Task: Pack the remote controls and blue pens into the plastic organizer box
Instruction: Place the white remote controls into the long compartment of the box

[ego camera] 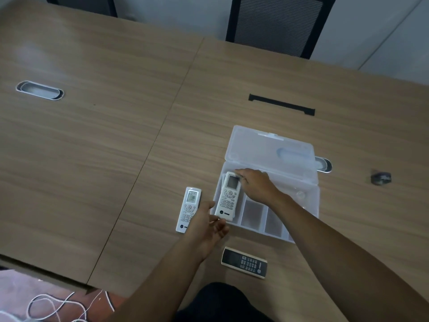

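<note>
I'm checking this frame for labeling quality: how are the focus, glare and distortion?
Head view: wide-angle bending curves the table edges; a soft sheen washes its far left; the small dark object at right is smeared by blur; the remote in the organizer box is sharp enough to show buttons, its logo hardly legible; lighting is dim and even.

Office meeting room — wood-laminate bench [97,126] with cable grommets [39,90], mesh-back chair [276,22] behind.

Single head-worn view, wide-angle, looking forward and steeply down onto wooden table [116,135] from close above (no second view); chair [276,24] beyond table's far edge.
</note>
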